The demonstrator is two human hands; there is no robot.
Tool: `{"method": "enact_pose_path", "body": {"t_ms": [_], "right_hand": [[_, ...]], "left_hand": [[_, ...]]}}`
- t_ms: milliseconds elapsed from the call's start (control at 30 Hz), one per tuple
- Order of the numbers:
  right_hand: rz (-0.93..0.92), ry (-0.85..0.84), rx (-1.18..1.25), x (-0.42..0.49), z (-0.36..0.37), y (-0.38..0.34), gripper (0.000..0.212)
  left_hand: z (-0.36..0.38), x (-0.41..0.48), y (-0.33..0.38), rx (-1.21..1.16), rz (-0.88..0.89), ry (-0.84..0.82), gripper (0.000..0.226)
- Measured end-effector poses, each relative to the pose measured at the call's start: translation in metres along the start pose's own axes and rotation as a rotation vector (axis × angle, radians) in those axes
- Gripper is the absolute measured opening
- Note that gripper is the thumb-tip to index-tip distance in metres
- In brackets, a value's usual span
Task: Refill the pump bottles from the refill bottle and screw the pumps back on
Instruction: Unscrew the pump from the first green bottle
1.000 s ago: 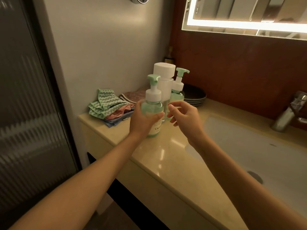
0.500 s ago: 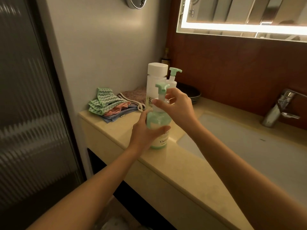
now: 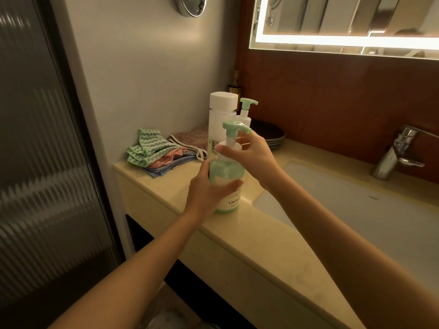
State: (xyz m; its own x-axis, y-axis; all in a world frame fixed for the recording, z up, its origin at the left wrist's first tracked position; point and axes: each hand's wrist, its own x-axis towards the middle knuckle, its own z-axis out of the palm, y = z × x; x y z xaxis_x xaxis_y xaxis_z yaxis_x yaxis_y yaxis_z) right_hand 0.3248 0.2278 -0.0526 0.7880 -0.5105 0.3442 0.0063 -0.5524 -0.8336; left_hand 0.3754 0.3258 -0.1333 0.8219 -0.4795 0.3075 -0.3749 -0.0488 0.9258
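While your left hand [image 3: 207, 191] wraps the green body of the near pump bottle [image 3: 228, 170] from the left, thumb lying across its front just above the label, your right hand [image 3: 254, 156] clasps the white collar of the pump [image 3: 234, 129] at the bottle's neck. Your right thumb crosses the front of the collar and the fingers curl round its far side, so the green pump head stands clear above your knuckles, spout pointing right. The bottle stands upright on the beige counter [image 3: 249, 245], near the front edge and just left of the corner of the sink basin [image 3: 356, 217]. Both grips are on this one bottle: the left low on the body, the right high on the collar, with the bottle's shoulder showing between them. You cannot tell from this view how far the collar is screwed down.

Behind the bottle, near the wall, stands the refill bottle [image 3: 219, 124] with its white cap on, and just to its right the second pump bottle [image 3: 245, 115], pump in place. A pile of folded cloths [image 3: 152, 153] lies at the left end of the counter, a stack of dark plates [image 3: 270, 135] sits behind your right hand, and the tap [image 3: 396, 153] rises at the far side of the basin.
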Motion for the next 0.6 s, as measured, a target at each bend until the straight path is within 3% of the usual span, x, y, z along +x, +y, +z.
{"method": "enact_pose_path", "body": {"t_ms": [233,467,600], "right_hand": [[0.058,-0.148,0.216,-0.0036,-0.0029,-0.0034,0.048],[0.013,0.03,0.0,-0.0033,0.0019,-0.0022,0.06],[0.011,-0.03,0.122,-0.0071,-0.0007,-0.0015,0.051]], "left_hand": [[0.0011,-0.001,-0.002,0.0,0.014,0.019,0.068],[0.0019,-0.0012,-0.0003,0.006,0.015,0.028,0.066],[0.0014,-0.0005,-0.0015,0.012,0.023,0.03,0.067]]}}
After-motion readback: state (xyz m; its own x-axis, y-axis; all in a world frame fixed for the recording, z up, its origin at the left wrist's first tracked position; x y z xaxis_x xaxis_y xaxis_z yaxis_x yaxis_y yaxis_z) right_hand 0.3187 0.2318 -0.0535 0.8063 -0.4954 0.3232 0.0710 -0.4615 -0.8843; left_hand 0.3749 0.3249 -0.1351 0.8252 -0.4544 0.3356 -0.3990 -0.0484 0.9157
